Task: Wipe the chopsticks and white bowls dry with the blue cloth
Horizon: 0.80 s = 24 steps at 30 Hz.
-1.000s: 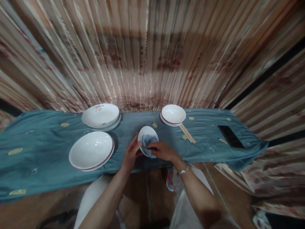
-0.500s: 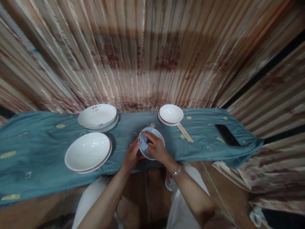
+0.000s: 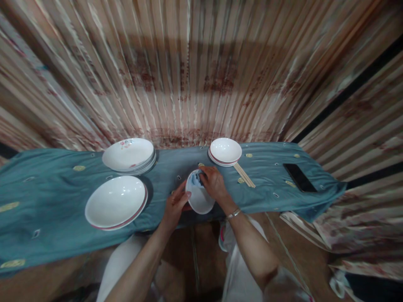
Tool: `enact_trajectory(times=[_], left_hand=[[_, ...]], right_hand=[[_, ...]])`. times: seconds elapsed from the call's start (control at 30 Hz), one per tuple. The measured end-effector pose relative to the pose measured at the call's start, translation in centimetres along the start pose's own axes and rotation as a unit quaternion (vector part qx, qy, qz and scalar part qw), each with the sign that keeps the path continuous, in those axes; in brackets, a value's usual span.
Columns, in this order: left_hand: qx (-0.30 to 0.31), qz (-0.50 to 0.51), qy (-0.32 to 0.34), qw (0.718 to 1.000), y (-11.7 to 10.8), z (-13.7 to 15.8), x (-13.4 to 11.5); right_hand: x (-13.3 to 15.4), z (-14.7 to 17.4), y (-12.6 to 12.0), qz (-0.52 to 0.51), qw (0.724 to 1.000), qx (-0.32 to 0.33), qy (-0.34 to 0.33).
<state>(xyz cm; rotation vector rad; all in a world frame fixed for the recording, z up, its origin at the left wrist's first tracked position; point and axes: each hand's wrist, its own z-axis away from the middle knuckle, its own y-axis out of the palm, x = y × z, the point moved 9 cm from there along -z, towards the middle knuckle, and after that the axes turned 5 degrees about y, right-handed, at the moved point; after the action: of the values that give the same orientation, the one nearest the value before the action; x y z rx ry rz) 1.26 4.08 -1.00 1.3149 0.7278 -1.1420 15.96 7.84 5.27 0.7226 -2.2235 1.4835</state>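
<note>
A small white bowl (image 3: 201,202) is held tilted above the front edge of the cloth-covered table. My left hand (image 3: 176,202) grips its left side, thumb over the rim and the other fingers behind it. A light blue cloth (image 3: 195,179) lies bunched against the inside of the bowl at the upper rim. My right hand (image 3: 214,183) is closed on that cloth at the far right of the rim; part of the cloth is hidden by the fingers.
Larger white bowls (image 3: 115,201) stand at the left, with a stack of floral plates (image 3: 129,153) behind. Small stacked bowls (image 3: 226,150) sit back right, beside wooden chopsticks (image 3: 244,175). Farther right lies a black phone (image 3: 299,177). Pleated curtains (image 3: 189,84) hang behind the table (image 3: 63,235).
My right hand has moved with the cloth from the bowl's left inner side to its upper right rim. The bowl has turned and tilts more towards me.
</note>
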Motion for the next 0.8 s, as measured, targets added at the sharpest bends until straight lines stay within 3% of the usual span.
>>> enact_trajectory(times=[0.2, 0.43, 0.6, 0.67, 0.8], left_hand=[[-0.028, 0.014, 0.017, 0.999, -0.5, 0.1, -1.1], [-0.060, 0.019, 0.036, 0.997, -1.7, -0.3, -1.5], [-0.086, 0.018, 0.053, 0.995, -2.6, -0.6, -1.9], [-0.094, 0.014, 0.063, 0.993, -2.8, -0.7, -2.2], [-0.096, 0.006, 0.087, 0.992, -2.9, -0.7, -3.1]], right_hand=[[-3.2, -0.1, 0.5, 0.020, 0.994, 0.032, 0.103], [-4.2, 0.2, 1.1, 0.025, 0.984, 0.081, 0.156], [-4.9, 0.8, 2.2, -0.055, 0.969, 0.110, 0.216], [-5.4, 1.6, 3.4, -0.167, 0.939, 0.125, 0.273], [-5.3, 3.7, 6.4, -0.365, 0.836, 0.157, 0.378]])
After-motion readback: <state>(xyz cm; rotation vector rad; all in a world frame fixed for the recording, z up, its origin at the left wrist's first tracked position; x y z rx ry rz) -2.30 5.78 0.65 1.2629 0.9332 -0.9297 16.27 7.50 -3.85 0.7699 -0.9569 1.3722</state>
